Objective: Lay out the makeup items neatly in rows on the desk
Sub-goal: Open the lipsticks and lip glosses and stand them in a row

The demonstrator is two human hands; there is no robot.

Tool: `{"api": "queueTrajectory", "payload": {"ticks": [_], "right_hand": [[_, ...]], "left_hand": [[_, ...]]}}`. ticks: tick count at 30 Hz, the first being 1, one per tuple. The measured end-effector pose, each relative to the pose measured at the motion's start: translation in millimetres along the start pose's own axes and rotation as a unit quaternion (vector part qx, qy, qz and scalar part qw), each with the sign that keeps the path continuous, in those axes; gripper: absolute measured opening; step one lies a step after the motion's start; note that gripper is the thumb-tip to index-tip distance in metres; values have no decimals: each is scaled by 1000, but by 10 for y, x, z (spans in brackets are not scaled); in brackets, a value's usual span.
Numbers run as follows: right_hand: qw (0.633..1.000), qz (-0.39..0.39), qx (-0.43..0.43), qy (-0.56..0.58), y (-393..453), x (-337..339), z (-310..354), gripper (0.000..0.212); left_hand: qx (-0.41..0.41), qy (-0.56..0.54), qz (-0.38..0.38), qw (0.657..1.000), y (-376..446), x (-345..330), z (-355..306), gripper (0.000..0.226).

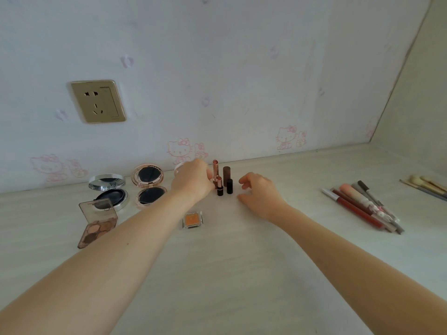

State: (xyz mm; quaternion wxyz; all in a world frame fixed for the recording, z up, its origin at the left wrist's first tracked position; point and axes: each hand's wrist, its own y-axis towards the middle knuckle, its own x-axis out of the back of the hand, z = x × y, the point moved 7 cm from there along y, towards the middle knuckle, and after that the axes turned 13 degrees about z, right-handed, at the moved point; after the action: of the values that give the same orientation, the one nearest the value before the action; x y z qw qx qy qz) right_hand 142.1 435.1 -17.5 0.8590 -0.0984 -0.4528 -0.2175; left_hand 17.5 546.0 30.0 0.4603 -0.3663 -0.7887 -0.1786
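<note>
Beside the left grip (193, 178), four upright lipstick pieces (219, 186) are counted; two round compacts (150, 187), one palette (98, 223), one orange pan (192, 220).

Both bare forearms are extending forward from the bottom corners of the frame and converging toward the centre. The left hand (193, 178) is lying back-up with its fingers curling to the right, their tips hidden. The right hand (260, 193) is hovering palm-left, fingers and thumb loosely curved apart and gripping nothing.
</note>
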Motion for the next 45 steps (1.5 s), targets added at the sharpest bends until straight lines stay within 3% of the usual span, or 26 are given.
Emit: {"api": "queueTrajectory", "payload": {"ticks": [4,10,26,33,39,45], "right_hand": [[999,-3,19,-39,-224,116,25,31],[996,-6,37,-77,-745,217,50,30],[983,-61,-30,-169,-1883,1014,-718,23],[980,-76,-101,-153,-1950,1347,-1304,18],[977,-78,-125,-157,-1720,1600,-1560,22],[974,-37,-151,-163,-1473,1596,-1618,30]], "left_hand": [[-23,12,-49,998,-158,153,-56,23],[-115,49,-84,989,-467,173,-404,19],[-276,175,59,943,-647,-1030,-1531,28],[-331,159,66,928,-416,-1435,-2079,27],[-329,99,75,936,-100,-1533,-2413,25],[-246,102,137,954,299,-1715,-2525,37]]}}
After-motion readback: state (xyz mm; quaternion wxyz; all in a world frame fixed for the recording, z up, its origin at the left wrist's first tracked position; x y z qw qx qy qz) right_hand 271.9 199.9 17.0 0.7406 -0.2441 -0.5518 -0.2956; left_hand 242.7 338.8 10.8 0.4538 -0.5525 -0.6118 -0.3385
